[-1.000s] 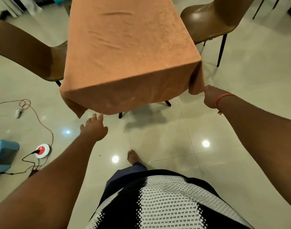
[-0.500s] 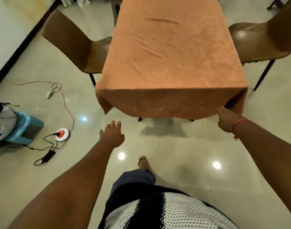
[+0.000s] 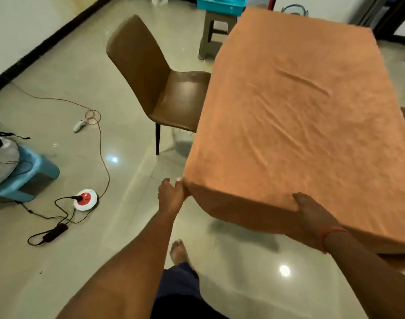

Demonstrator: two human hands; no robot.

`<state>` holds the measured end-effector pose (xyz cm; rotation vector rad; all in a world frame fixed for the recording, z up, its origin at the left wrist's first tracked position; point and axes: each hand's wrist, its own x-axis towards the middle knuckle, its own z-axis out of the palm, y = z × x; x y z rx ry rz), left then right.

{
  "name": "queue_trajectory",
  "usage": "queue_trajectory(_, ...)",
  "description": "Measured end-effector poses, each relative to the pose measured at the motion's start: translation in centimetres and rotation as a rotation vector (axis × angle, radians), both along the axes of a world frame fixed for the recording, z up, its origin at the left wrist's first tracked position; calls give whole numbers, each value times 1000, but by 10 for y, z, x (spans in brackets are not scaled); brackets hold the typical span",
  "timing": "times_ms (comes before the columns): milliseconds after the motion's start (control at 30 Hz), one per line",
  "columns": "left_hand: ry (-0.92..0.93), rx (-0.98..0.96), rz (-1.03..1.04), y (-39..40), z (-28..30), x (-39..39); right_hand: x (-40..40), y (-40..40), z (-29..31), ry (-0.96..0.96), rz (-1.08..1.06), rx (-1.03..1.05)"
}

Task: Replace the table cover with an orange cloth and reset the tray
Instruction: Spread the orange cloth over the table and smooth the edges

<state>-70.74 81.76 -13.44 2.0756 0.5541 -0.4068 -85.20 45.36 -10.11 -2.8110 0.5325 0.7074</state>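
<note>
The orange cloth (image 3: 300,116) is spread over the whole table and hangs down its near side, with a few creases across the top. My left hand (image 3: 171,195) reaches the near left corner of the cloth, its fingertips touching the fabric there. Against the near hanging edge lies my right hand (image 3: 312,215), its straight fingers pointing up to the table's rim. A teal tray (image 3: 220,3) sits on a brown stool (image 3: 212,31) beyond the table's far left corner.
A brown chair (image 3: 155,77) stands at the table's left side. On the floor at left are a blue stool (image 3: 29,173) with a bag, a red-and-white socket reel (image 3: 85,199), cables and an adapter (image 3: 55,232). My bare foot (image 3: 178,250) is near the table.
I have stepped left and closer to the table. My left hand rose from mid-air to the cloth's near left corner. My right hand slid from the right corner onto the near edge.
</note>
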Motion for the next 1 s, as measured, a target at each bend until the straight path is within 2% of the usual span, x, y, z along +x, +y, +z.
queue_trajectory(133, 361, -183, -151, 23, -24, 68, 86, 47, -2, 44, -10, 70)
queue_trajectory(300, 627, -547, -199, 5, -29, 79, 120, 92, -10, 70, -18, 25)
queue_trajectory(400, 608, -662, -270, 4, -44, 81, 120, 97, -8, 41, -50, -41)
queue_trajectory(533, 639, -915, -116, 19, -38, 89, 120, 97, -5, 25, -39, -82)
queue_trajectory(700, 744, -1113, -72, 58, -22, 93, 122, 98, -2, 77, -63, -92)
queue_trajectory(800, 812, -1068, -14, 80, -21, 91, 124, 100, 2, 104, -67, -79)
queue_trajectory(867, 819, -957, -27, 98, -29, 88, 125, 100, 3, 115, -58, -80)
queue_trajectory(1000, 586, -354, -136, 121, -58, 80, 128, 103, 6, 146, -63, -69)
